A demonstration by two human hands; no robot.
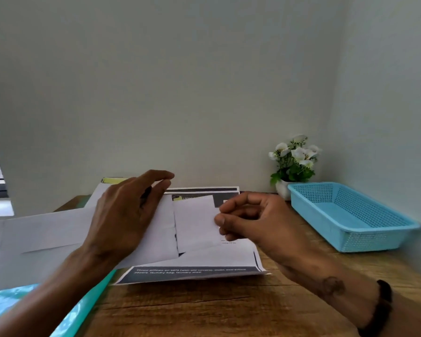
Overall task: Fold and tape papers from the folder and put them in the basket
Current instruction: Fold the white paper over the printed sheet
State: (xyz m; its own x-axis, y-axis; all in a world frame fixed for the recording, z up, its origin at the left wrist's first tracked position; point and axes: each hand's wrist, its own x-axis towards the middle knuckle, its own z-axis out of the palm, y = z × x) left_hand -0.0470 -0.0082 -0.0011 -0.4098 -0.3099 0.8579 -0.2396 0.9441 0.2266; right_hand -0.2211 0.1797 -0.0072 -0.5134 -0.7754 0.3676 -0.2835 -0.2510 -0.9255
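A white sheet of paper [195, 224] folded into flaps lies on a printed page [192, 273] with dark bands, in the middle of the wooden table. My left hand [124, 215] rests flat on the left flap with its fingers straight. My right hand [250, 217] pinches the right edge of the right flap between thumb and curled fingers. A teal folder [83, 310] lies at the lower left, partly under loose white sheets [39, 242]. The blue perforated basket [350, 215] stands at the right and shows nothing inside it.
A small white pot of white flowers [293, 161] stands in the back corner just left of the basket. Pale walls close the table at the back and right. Bare wood [216, 310] shows at the front. A window edge is at far left.
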